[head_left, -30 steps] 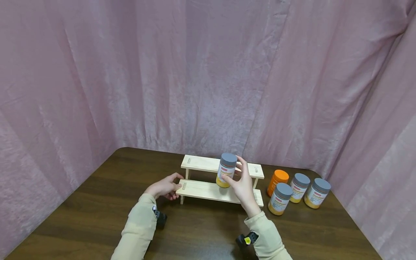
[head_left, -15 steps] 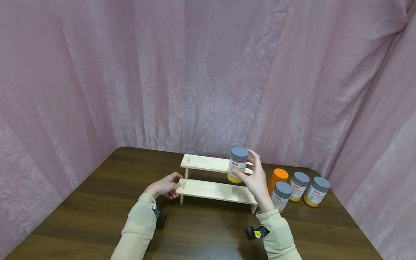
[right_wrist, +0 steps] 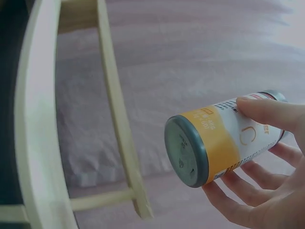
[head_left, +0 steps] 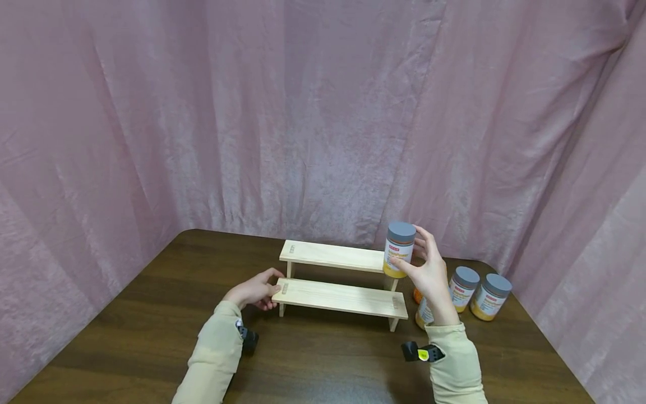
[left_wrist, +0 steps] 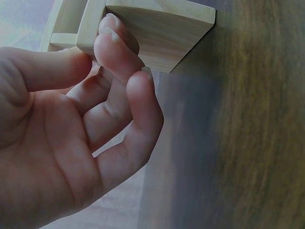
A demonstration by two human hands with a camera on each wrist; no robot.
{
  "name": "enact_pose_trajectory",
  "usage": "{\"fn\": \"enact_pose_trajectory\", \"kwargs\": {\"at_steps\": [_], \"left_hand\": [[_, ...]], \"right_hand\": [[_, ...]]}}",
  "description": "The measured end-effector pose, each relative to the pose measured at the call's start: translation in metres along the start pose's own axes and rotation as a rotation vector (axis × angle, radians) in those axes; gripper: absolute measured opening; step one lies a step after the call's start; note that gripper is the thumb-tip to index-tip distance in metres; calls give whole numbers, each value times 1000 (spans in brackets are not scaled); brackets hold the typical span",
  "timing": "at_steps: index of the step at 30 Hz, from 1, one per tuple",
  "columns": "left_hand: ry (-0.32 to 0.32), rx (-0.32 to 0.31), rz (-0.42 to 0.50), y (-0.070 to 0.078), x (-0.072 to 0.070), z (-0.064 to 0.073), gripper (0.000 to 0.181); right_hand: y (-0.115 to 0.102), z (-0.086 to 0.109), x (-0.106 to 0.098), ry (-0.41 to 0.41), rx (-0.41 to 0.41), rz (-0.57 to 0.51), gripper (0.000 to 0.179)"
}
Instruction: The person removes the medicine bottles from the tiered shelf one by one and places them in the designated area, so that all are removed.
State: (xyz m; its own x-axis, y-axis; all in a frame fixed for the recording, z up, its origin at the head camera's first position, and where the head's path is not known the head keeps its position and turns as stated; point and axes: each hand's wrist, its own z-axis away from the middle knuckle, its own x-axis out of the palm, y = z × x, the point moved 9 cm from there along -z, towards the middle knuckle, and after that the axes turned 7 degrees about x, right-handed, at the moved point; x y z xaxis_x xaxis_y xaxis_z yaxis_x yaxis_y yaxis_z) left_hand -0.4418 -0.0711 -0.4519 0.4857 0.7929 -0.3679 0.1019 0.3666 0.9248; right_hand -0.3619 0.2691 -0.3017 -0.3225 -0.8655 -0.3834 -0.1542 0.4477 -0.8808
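Observation:
A two-step wooden rack stands on the table, with bare upper and lower boards. My left hand pinches the left end of its lower board; in the left wrist view the thumb presses the board opposite the fingertips. My right hand grips a grey-lidded supplement jar in the air, upright, at the right end of the upper board. From the right wrist view, the jar is apart from the rack, its underside showing and the thumb lying across its white and yellow label.
Two more grey-lidded jars stand at the right of the table. Another jar and an orange bottle are mostly hidden behind my right hand. A pink curtain hangs behind the table.
My right hand has carried the jar rightward and slightly up, from above the rack's middle to its right end. The left hand keeps its place on the lower board.

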Motion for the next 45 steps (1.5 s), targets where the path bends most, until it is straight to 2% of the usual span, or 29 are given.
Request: {"fn": "enact_pose_trajectory", "kwargs": {"at_steps": [9,15,23,32,39,45], "left_hand": [[1,-8,4,-1,1,-1,35],[0,-4,9,-1,3,-1,34],[1,6,11,-1,1,-2,33],[-1,2,19,-1,0,-1,32],[-8,3,17,-2,-1,-2,32],[-11,9,20,-1,0,-3,33]], "right_hand": [[5,1,-30,63,-9,15,83],[13,2,-51,85,30,11,84],[25,5,-83,141,85,-53,83],[42,9,-115,186,85,-2,83],[66,10,-130,172,142,-37,84],[75,9,-133,167,168,-2,86]]}}
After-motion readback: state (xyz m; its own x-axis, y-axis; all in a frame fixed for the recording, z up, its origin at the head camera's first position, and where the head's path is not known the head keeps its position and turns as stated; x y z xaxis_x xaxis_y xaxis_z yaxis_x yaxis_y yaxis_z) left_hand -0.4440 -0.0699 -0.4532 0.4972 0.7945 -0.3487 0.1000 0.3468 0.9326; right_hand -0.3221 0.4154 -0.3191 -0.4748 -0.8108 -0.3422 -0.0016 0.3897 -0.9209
